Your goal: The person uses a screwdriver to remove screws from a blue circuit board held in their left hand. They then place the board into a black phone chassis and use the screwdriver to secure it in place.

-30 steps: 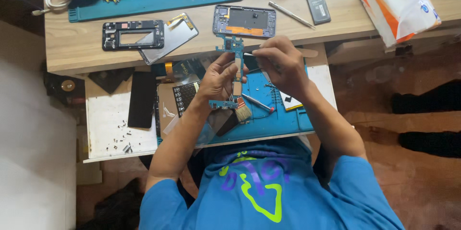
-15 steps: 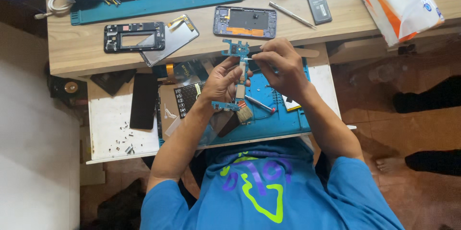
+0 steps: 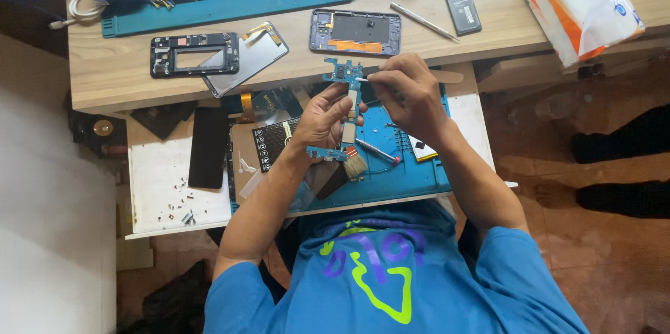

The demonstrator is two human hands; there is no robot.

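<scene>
Both hands were busy over the blue work mat point(image 3: 412, 173): the left hand point(image 3: 322, 116) was closed around a long blue circuit board point(image 3: 347, 100), and the right hand point(image 3: 405, 93) pinched a thin tool whose tip touched the board's top end. Under the hands lay a small brush point(image 3: 356, 164) on the mat, which sat on a white pull-out shelf point(image 3: 157, 194). Behind it, the wooden desk point(image 3: 118, 76) carried a phone frame point(image 3: 195, 55), an open phone point(image 3: 356, 32) and a black battery point(image 3: 461, 6), and the floor point(image 3: 593, 257) was reddish-brown.

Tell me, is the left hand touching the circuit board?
Touching. The head view shows the left hand with its fingers wrapped around the narrow middle of the blue circuit board, holding it up above the blue mat.
</scene>
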